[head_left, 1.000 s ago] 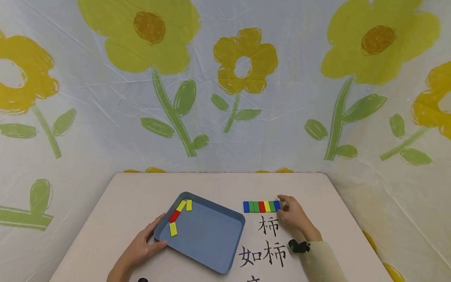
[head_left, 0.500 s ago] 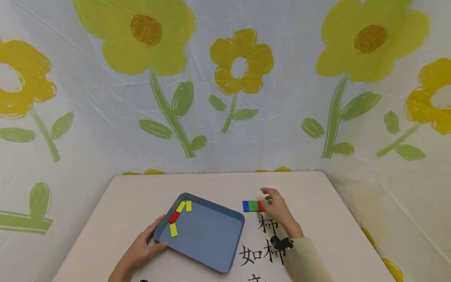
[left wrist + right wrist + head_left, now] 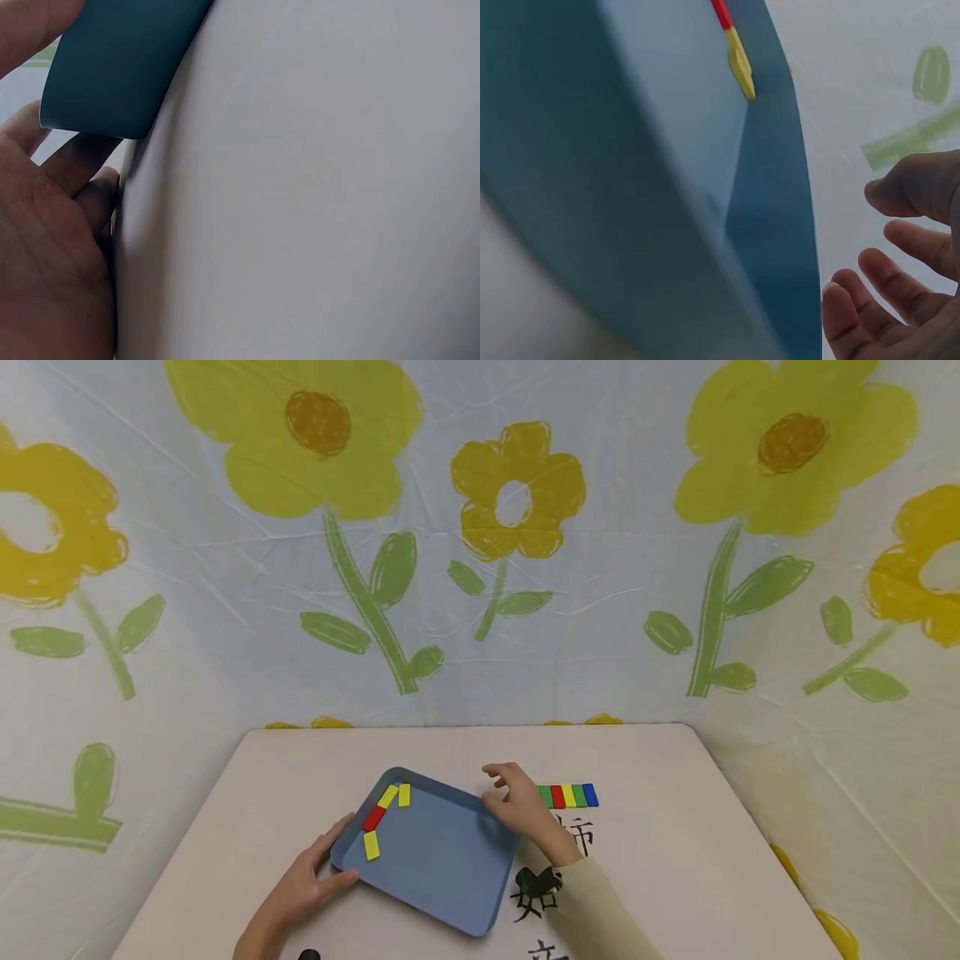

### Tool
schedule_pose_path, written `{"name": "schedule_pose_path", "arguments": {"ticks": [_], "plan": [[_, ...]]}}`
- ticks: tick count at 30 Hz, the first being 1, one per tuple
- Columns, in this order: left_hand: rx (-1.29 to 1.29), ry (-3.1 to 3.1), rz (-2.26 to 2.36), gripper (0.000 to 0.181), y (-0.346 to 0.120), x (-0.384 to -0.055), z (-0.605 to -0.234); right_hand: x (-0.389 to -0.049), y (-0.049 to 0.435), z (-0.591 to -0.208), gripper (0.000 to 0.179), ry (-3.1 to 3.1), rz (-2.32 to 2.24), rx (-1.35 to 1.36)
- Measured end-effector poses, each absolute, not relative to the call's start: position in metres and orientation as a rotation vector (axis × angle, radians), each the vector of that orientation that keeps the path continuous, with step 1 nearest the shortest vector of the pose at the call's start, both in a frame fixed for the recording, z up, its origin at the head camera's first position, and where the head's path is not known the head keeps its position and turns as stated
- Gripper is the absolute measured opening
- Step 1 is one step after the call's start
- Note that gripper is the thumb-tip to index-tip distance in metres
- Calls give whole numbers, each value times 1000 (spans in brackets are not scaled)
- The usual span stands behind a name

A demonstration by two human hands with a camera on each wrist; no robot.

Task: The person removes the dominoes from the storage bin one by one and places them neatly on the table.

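A pale table (image 3: 660, 827) fronts a flowered sheet (image 3: 600, 677). On it, a tray (image 3: 435, 868) contains four tiles (image 3: 374, 818), beside a tile row (image 3: 567, 796). Left hand (image 3: 306, 883) pinches the tray's edge; right hand (image 3: 521, 806), fingers parted and empty, hovers at its far-right corner.

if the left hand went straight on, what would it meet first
Likely the blue tray: its corner sits in the grasp of the left hand, though exact depth is hard to judge.

Four tiles (image 3: 374, 818) lie in the tray (image 3: 435, 860), left of the tile row (image 3: 568, 796).
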State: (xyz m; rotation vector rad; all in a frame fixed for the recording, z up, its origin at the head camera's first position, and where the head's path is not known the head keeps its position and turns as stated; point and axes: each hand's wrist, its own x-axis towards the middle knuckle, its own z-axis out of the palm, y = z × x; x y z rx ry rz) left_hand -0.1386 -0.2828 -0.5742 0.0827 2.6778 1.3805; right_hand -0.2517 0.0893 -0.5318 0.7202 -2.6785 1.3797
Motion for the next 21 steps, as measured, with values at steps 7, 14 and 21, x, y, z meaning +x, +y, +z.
{"name": "schedule_pose_path", "arguments": {"ticks": [7, 14, 21], "plan": [[81, 2688, 1365, 85, -284, -136, -574, -251, 59, -534, 44, -2677, 1344, 842], [59, 2691, 1348, 85, -284, -137, -570, -245, 33, -536, 45, -2722, 1300, 969], [70, 2678, 1367, 84, -282, -139, -572, -239, 11, -535, 48, -2794, 1282, 1038]]}}
